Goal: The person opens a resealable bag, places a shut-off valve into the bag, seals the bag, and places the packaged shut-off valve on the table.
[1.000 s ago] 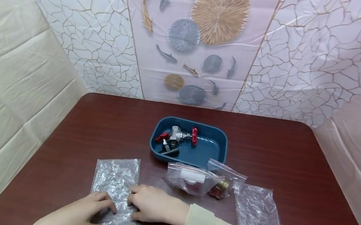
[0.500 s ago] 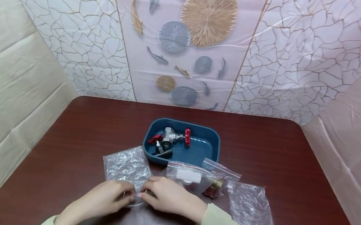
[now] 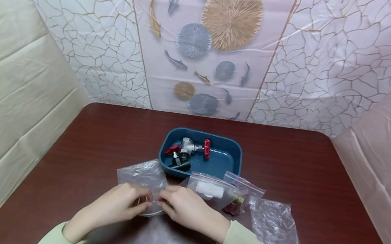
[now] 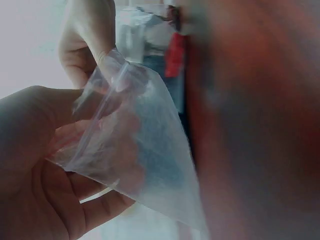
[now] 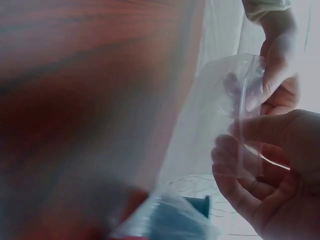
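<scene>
Both hands meet at the near edge of a clear zip-lock bag (image 3: 141,175), left of the table's middle. My left hand (image 3: 117,203) pinches the zip strip between thumb and fingers on one side. Close beside it, my right hand (image 3: 191,209) pinches the same edge. Close up in the left wrist view, the bag (image 4: 155,155) hangs by its zip edge with fingers visible through the film. The right wrist view shows the bag (image 5: 205,115) flat and see-through, with nothing visible inside it. Whether its mouth is parted I cannot tell.
Behind the hands stands a blue tray (image 3: 221,164) holding a metal valve (image 3: 187,146) with a red handle and a smaller red-handled valve (image 3: 176,157). Before it lie a bag with a white part (image 3: 209,190), a bag with a brass-and-red part (image 3: 234,205) and a flat bag (image 3: 279,233).
The bag lay flat under both hands a second ago. It has turned and moved toward the tray, and its near edge is now pinched and raised by both hands.
</scene>
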{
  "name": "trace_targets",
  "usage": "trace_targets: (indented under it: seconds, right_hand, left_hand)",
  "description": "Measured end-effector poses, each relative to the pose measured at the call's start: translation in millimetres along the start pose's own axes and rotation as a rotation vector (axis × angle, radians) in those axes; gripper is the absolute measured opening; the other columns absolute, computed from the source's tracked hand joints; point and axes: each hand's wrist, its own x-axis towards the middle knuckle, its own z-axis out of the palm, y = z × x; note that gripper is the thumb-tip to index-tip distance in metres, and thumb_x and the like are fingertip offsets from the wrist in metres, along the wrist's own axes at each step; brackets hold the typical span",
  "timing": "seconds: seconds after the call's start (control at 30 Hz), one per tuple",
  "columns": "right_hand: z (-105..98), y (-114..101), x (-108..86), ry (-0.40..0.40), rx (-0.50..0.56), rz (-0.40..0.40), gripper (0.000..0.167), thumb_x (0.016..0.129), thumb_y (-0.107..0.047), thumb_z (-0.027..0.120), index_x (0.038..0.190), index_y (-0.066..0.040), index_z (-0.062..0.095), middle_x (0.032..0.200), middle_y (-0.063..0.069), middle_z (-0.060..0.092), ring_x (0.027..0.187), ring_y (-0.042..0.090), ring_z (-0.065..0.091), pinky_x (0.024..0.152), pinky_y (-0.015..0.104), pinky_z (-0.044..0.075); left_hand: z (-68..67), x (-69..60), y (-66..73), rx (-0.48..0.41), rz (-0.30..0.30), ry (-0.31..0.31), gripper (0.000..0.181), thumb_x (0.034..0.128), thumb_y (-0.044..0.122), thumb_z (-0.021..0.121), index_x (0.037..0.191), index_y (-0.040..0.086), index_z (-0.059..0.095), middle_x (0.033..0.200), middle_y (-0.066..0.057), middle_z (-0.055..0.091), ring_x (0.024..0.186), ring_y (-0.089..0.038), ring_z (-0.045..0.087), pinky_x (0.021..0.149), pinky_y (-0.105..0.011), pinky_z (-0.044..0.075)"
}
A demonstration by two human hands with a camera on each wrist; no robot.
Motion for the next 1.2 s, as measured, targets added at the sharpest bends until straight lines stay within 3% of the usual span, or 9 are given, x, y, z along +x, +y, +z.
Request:
trace_targets:
  seconds: [0.13,0.3,0.57,0.73,1.0,1.2]
  right_hand:
    - [-13.7,-3.4,3.5,0.101,-0.017,-0.022,0.004,0.096,-0.018,0.07,0.098,-0.015,0.072,0.091,-0.005,0.065,0.08,0.009,0.064,0.068,0.024,0.052]
    - [-34.5,-6.7,7.5,0.23,0.001,-0.046,0.009,0.094,-0.013,0.071,0.103,-0.013,0.072,0.096,-0.003,0.066,0.086,0.01,0.063,0.074,0.024,0.052]
    - [-50.4,-10.6,4.6,0.403,-0.011,-0.133,0.015,0.094,-0.02,0.073,0.106,-0.01,0.074,0.104,-0.001,0.067,0.097,0.013,0.06,0.083,0.026,0.051]
    - [-49.7,-12.3,5.1,0.384,-0.104,-0.172,0.017,0.094,-0.026,0.073,0.105,-0.013,0.074,0.102,-0.003,0.067,0.099,0.014,0.06,0.087,0.031,0.048]
    - [-46.0,-15.4,4.5,0.353,-0.192,-0.201,0.009,0.091,-0.018,0.076,0.1,-0.016,0.075,0.093,-0.006,0.068,0.093,0.012,0.062,0.084,0.031,0.045]
    - [-47.8,-18.2,-3.5,0.299,-0.248,-0.322,0.012,0.091,-0.009,0.071,0.101,-0.015,0.072,0.098,-0.005,0.068,0.099,0.013,0.061,0.086,0.03,0.046]
  left_hand:
    - [-17.8,10.2,9.2,0.031,0.004,0.022,0.011,0.0927,0.013,0.07,0.085,0.021,0.068,0.065,0.019,0.05,0.054,0.003,0.044,0.05,-0.02,0.04]
    - [-38.5,21.5,17.6,0.069,0.033,0.092,0.011,0.0922,0.012,0.07,0.085,0.021,0.069,0.062,0.018,0.047,0.052,0.002,0.042,0.049,-0.021,0.04]
    - [-51.2,29.3,26.4,0.118,0.007,0.213,0.009,0.0901,0.012,0.071,0.085,0.019,0.069,0.062,0.018,0.047,0.053,0.001,0.041,0.049,-0.022,0.039]
    - [-53.4,31.4,29.3,0.112,-0.006,0.234,0.008,0.0904,0.014,0.072,0.084,0.018,0.068,0.063,0.016,0.049,0.054,0.0,0.043,0.05,-0.023,0.04]
    - [-65.2,27.5,23.2,0.085,-0.071,0.236,0.003,0.0931,0.019,0.072,0.091,0.019,0.074,0.069,0.015,0.058,0.057,-0.002,0.049,0.053,-0.025,0.044]
    - [-93.5,20.1,13.9,0.094,-0.105,0.373,0.005,0.0916,0.015,0.074,0.093,0.019,0.078,0.083,0.009,0.071,0.057,-0.007,0.052,0.054,-0.027,0.043]
